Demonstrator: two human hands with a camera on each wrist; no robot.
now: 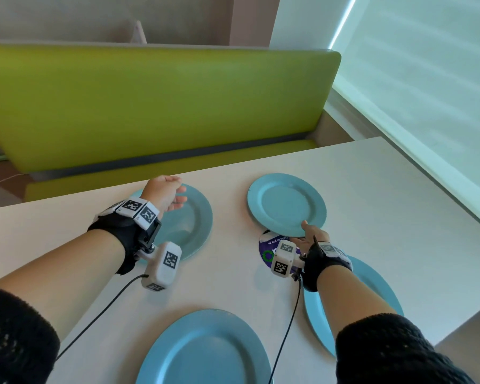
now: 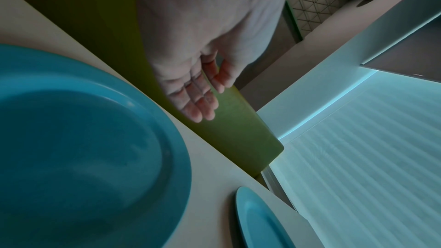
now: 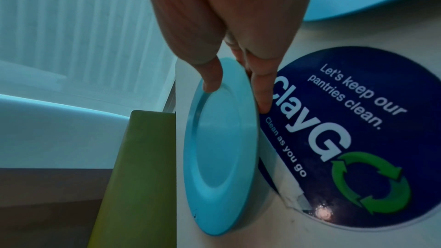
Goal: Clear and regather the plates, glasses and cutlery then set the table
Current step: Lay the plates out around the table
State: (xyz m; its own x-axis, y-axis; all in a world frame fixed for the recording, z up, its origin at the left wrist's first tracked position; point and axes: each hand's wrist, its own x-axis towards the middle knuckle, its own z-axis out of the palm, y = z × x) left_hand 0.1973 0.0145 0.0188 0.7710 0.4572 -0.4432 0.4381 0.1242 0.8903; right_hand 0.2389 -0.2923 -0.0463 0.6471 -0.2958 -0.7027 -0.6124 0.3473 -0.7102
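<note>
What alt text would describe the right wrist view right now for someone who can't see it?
The right hand pinches the near rim of a blue plate, thumb on top, fingers beneath, lifting that edge off the white table. Beside it lies a round dark-blue "ClayGo" sticker; a green bench stands beyond.

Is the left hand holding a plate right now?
No, the left hand hangs open above the far left plate with its fingers straight, gripping nothing.
</note>
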